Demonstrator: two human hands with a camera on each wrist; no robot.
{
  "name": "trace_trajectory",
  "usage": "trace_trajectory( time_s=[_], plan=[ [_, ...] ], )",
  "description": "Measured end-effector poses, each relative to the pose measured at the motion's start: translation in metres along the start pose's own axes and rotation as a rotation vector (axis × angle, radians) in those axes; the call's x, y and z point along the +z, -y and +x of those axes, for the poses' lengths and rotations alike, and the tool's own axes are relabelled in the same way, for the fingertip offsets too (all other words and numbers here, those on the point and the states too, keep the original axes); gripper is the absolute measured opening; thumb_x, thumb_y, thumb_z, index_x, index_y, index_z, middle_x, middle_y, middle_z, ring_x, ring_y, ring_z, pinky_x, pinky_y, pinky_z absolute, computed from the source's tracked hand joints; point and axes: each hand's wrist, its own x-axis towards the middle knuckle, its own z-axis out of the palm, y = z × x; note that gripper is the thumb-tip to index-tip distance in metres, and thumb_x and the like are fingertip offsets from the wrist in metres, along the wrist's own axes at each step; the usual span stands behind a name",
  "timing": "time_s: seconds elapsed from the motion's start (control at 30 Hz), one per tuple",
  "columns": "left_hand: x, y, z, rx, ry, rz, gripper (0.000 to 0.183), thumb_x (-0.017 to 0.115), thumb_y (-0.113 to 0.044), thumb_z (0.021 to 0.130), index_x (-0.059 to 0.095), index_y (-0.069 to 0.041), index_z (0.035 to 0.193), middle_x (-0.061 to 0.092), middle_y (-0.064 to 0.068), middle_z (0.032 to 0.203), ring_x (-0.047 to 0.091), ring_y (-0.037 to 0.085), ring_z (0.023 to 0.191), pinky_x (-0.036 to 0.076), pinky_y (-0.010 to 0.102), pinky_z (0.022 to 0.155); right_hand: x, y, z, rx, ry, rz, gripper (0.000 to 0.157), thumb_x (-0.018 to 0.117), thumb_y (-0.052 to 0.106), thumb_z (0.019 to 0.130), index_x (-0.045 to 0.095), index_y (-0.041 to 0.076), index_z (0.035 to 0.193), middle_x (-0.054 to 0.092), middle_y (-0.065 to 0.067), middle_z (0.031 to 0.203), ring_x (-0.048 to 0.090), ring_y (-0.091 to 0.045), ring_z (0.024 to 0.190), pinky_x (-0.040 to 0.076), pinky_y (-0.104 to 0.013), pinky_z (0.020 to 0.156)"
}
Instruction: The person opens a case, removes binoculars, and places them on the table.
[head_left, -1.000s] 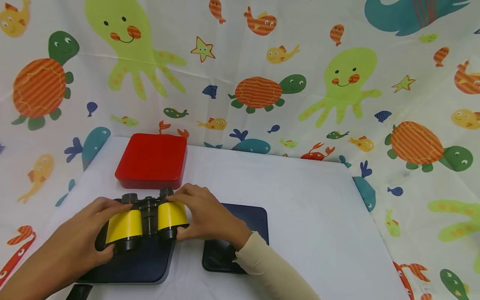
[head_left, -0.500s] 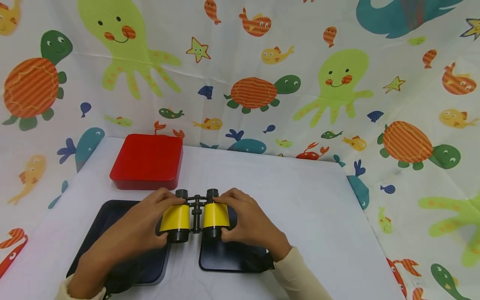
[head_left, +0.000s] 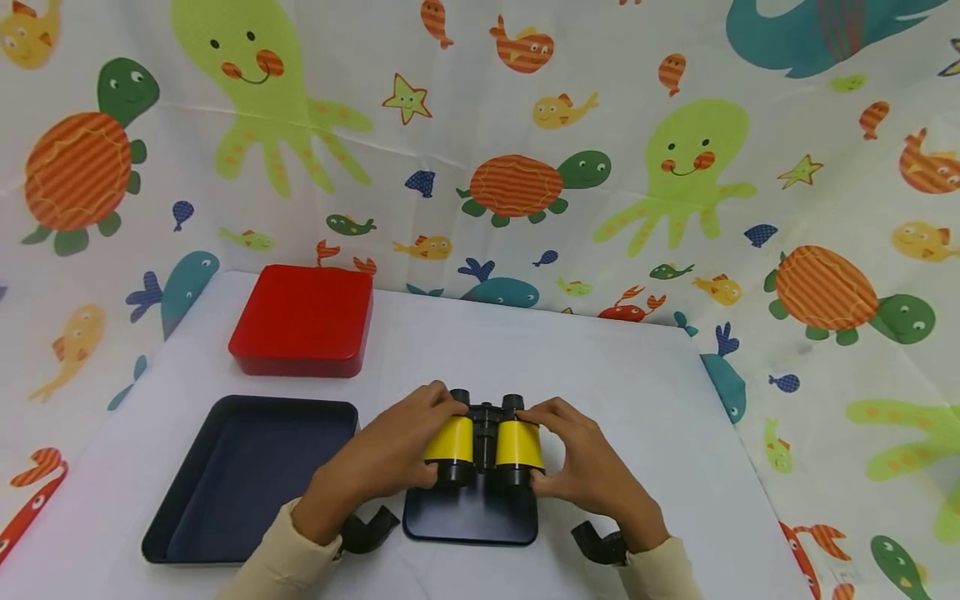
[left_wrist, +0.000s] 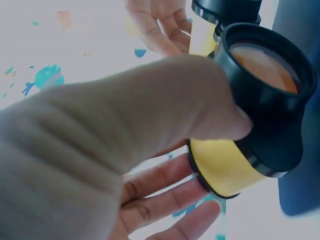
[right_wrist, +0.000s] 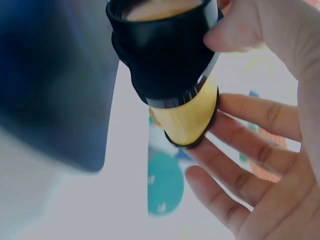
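Observation:
Yellow and black binoculars [head_left: 486,442] are held between both hands over a small dark tray [head_left: 471,517], eyepieces toward the back. My left hand [head_left: 397,446] grips the left barrel, its thumb on the black lens end in the left wrist view and the fingers along the yellow side. The right barrel is gripped by my right hand [head_left: 588,458], thumb at the lens end and fingertips on the far side, as the right wrist view shows. Whether the binoculars touch the tray is hard to tell, since they cover its back part.
To the left lies a larger dark tray [head_left: 255,475] with a raised rim. Behind it stands a red box [head_left: 303,321]. A white cloth covers the table [head_left: 637,392], and a curtain [head_left: 465,108] printed with sea animals hangs at the back and sides.
Both hands have carried the binoculars rightward, from above the larger left tray to above the smaller tray. The larger tray now shows almost whole. Grip on both barrels looks the same.

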Motion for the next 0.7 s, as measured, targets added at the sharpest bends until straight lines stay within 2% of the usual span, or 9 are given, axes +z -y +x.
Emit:
trace_trajectory(
  time_s=[0.23,0.47,0.7],
  plan=[
    [0.028,-0.022,0.03,0.062,0.041,0.03,0.076,0.089,-0.019,0.068,0.056,-0.014,0.137,0.052,0.002,0.123,0.053,0.013,0.103,0.056,0.03,0.094,-0.015,-0.03,-0.028,0.103,-0.008,-0.017,0.073,0.088,0.02,0.064,0.061,0.029,0.132,0.056,0.019,0.122,0.06,-0.013,0.105,0.057,-0.039,0.086],
    [0.057,-0.039,0.055,0.136,0.061,0.049,0.074,0.088,-0.021,0.071,0.055,-0.014,0.137,0.052,0.001,0.122,0.051,0.012,0.103,0.053,0.023,0.09,-0.026,-0.056,-0.056,0.164,-0.034,-0.063,0.076,0.09,0.017,0.062,0.061,0.03,0.131,0.057,0.018,0.121,0.059,-0.007,0.106,0.058,-0.037,0.084],
    [0.076,-0.054,0.075,0.162,0.086,0.017,0.072,0.087,-0.024,0.072,0.055,-0.014,0.137,0.052,0.001,0.123,0.049,0.012,0.105,0.052,0.02,0.089,-0.037,-0.076,-0.076,0.231,-0.026,-0.077,0.077,0.09,0.013,0.062,0.062,0.03,0.131,0.059,0.015,0.123,0.061,-0.012,0.11,0.059,-0.039,0.085]
  ],
)
